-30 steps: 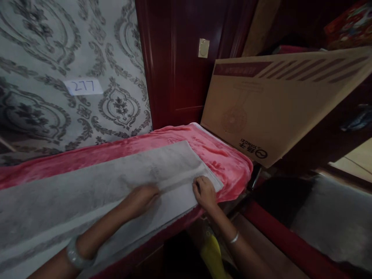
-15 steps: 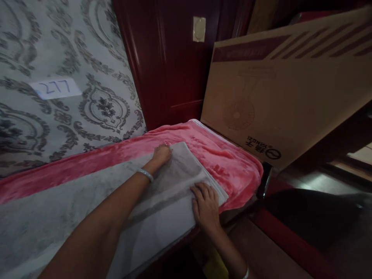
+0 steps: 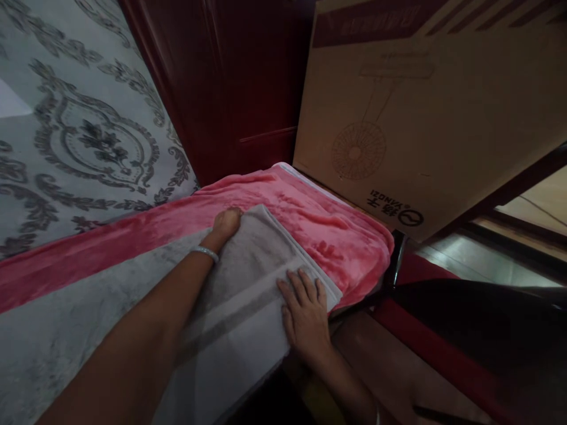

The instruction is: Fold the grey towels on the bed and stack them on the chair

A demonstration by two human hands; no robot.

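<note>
Our left hand curled at far edge of gray cloth; we cannot tell if it pinches cloth. Our right hand lies flat, a bit spread, on cloth near its end. Gray cloth lies on pink blanket. Big brown box stands just beside blanket.

The left hand has reached the grey cloth's far edge.

We count one left hand, one right hand: two in all. Grey cloth: one. Pink blanket: one, we make it. Cardboard box: one, bearing one round printed wheel. Bracelet: one clear to us. White paper: one, at left edge. Dark red panel: one.
</note>
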